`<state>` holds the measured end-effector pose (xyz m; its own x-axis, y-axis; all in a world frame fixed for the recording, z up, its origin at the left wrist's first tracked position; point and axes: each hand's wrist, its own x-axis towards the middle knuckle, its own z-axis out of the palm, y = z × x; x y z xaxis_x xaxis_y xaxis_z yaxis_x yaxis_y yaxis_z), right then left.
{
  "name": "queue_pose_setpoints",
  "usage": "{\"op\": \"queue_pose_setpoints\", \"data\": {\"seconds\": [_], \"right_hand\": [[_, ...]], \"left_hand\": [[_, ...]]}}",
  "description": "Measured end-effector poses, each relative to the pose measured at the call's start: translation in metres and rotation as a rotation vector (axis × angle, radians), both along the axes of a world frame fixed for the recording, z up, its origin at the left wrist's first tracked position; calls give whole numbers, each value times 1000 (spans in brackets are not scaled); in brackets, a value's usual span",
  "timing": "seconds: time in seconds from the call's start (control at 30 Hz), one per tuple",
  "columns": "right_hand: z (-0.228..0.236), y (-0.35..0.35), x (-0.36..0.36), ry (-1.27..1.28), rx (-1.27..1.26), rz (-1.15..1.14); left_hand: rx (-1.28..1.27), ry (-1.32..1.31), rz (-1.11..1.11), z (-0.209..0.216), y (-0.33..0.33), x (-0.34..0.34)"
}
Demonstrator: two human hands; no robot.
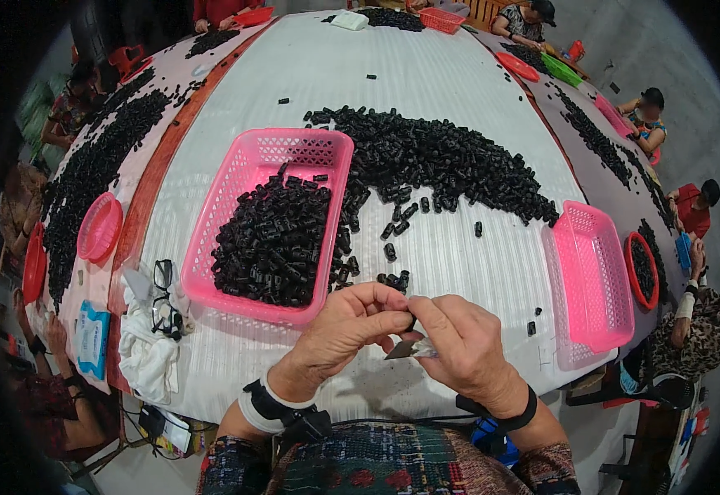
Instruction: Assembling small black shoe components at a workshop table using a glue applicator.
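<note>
My left hand [345,332] is closed in a pinch on a small black plastic part [410,323], mostly hidden by the fingers. My right hand [469,342] meets it over the near side of the table, fingers curled round a small flat-bladed knife [401,350] whose grey blade points left. Just beyond the hands lie a few loose black parts [394,280]. To the left stands a pink plastic basket [196,272], partly filled with black cylindrical parts [273,239]. A long curved heap of the same parts [434,153] spreads behind the hands.
A second pink basket [595,276] stands at right. Glasses [162,301] and a white cloth [147,355] lie at left, near a blue packet [92,340]. Other people [694,210] sit around the table with their own heaps. A red wooden strip [158,186] runs along the left.
</note>
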<state>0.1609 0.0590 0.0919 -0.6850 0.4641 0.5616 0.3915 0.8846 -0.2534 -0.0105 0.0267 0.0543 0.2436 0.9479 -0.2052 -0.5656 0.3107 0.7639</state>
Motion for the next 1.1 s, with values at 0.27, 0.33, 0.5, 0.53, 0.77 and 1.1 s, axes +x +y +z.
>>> {"op": "queue_pose_setpoints", "data": {"seconds": [0.27,0.33,0.5,0.53,0.77,1.1], "right_hand": [[-14,5,-2,171,-157,7],[-19,6,-1,236,-197,-3],[-17,5,3,271,-232,44],[-19,4,3,272,-231,45],[-24,-9,4,311,22,-3],[-23,-11,7,324,89,25]], "left_hand": [[-87,-237,-35,-11,2,5],[-94,-251,-59,-14,2,5],[-65,-242,-113,-13,1,5],[-107,-283,-78,-14,-1,9],[-80,-370,-83,-14,-7,16],[-42,-367,-63,-10,-10,18]]}}
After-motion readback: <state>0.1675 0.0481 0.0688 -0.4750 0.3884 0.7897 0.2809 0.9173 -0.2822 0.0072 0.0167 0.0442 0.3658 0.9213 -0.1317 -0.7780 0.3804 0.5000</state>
